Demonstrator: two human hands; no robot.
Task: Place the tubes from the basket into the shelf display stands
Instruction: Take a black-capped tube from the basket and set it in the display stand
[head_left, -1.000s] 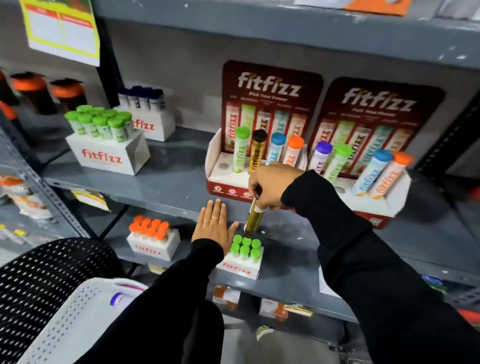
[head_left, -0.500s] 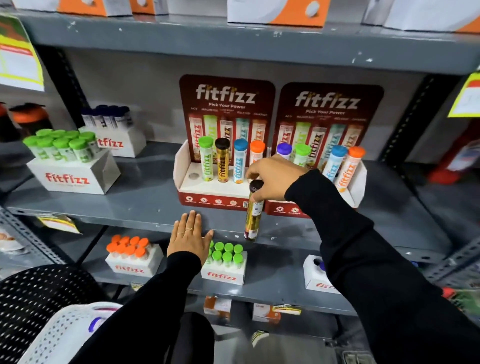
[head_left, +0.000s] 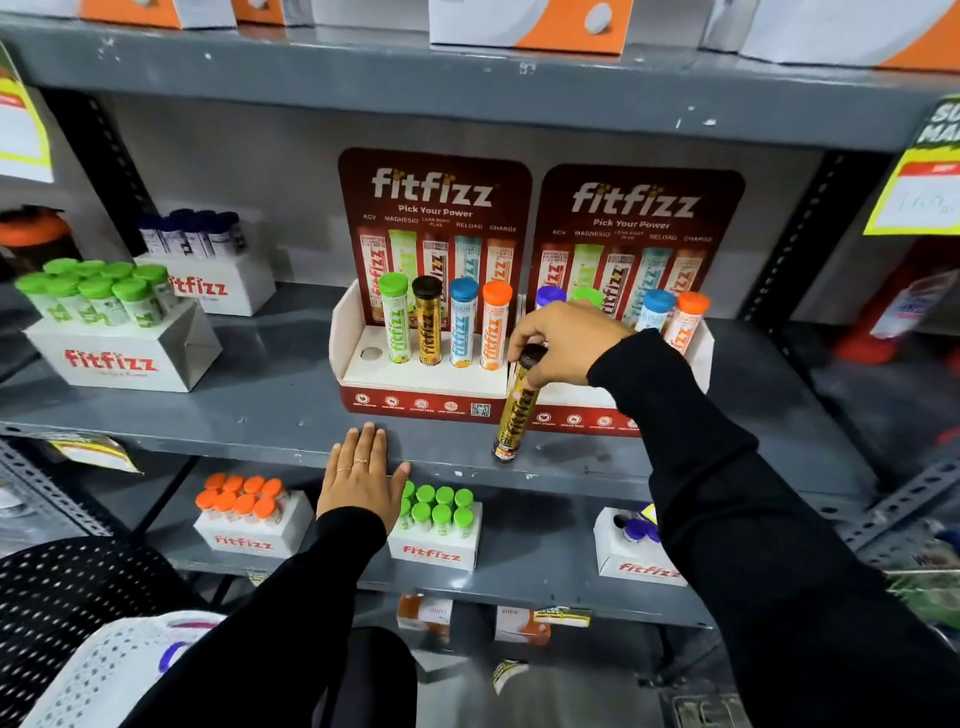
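Right hand (head_left: 566, 340), fingers clamped on the black-capped gold tube (head_left: 517, 413); left hand (head_left: 361, 475), fingers together, flat on the grey metal shelf (head_left: 260, 405).

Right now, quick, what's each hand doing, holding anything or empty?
Left hand: open, flat on the shelf edge, holding nothing.
Right hand: fingers closed on the cap end of the gold tube.

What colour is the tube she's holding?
Gold with a black cap, held by the right hand; head view.
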